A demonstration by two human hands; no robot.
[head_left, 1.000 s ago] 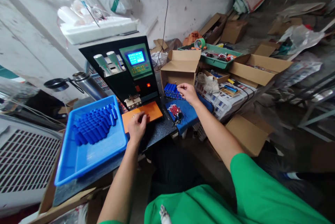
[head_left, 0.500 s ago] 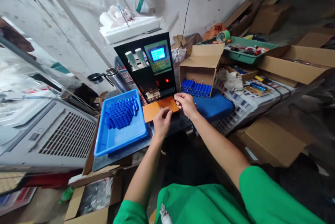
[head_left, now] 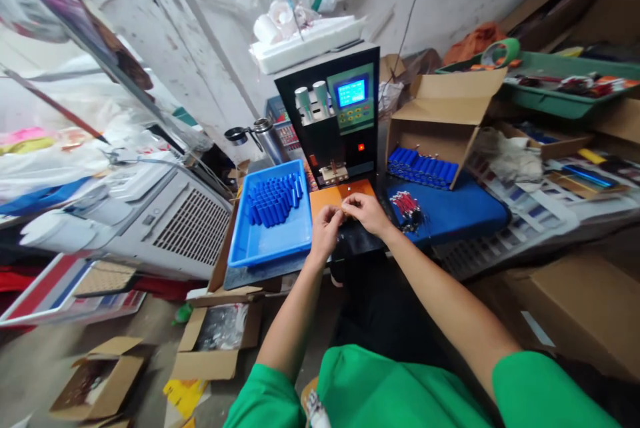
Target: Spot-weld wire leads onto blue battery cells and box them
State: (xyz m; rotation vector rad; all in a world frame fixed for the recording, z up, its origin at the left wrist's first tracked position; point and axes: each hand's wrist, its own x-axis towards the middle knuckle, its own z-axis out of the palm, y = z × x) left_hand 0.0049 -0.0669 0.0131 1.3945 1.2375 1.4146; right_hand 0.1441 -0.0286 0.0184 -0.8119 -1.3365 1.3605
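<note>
My left hand (head_left: 326, 231) and my right hand (head_left: 369, 213) meet at the front edge of an orange plate (head_left: 325, 201). Fingertips on both are pinched together, nearly touching, around something thin and small that I cannot make out. A tiny white piece (head_left: 349, 189) shows just above the right fingers. Behind the plate stands a black spot-welding machine (head_left: 345, 131) with a lit blue display. To the left, a blue tray (head_left: 285, 245) holds many blue cylindrical cells (head_left: 273, 201) standing in rows. Red and black wire leads with white ends (head_left: 407, 208) lie right of my right hand.
An open cardboard box (head_left: 445, 105) with blue cells (head_left: 425, 168) lying in it stands on a blue surface (head_left: 475, 205) at right. Beyond is a green tray (head_left: 555, 98) with mixed parts. A steel flask (head_left: 269, 141) stands behind the blue tray. Cardboard boxes (head_left: 207, 365) sit on the floor.
The view has swung left, so the scene sits further right. My hands have come closer together and nearer to me, at the orange plate's front edge. The wire leads now show.
</note>
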